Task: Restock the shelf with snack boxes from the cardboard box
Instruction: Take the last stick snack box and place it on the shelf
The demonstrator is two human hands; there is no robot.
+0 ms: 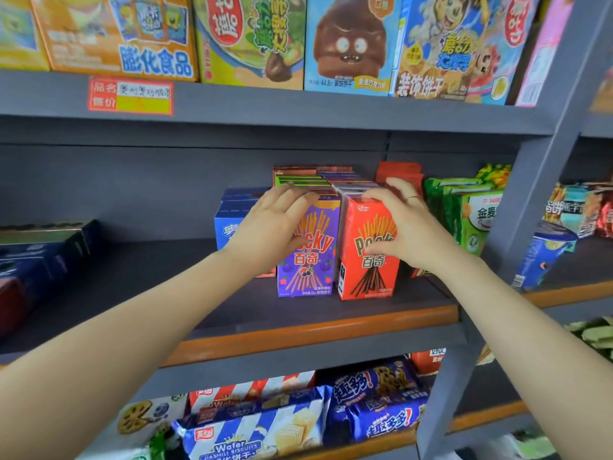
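I have both hands on the middle shelf (298, 323). My right hand (403, 224) curls round the red Pocky box (366, 254), standing tall. My left hand (275, 227) lies flat on the purple Pocky box (308, 260) just beside it. Both say "Pocky" and "百奇".

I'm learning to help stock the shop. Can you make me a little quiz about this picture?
1. True or false: the red Pocky box stands upright.
2. Which hand wears a ring: A left, B right?
3. Fill in: the left hand rests on the ____ Pocky box.

Key: 1 true. 2 B. 3 purple.
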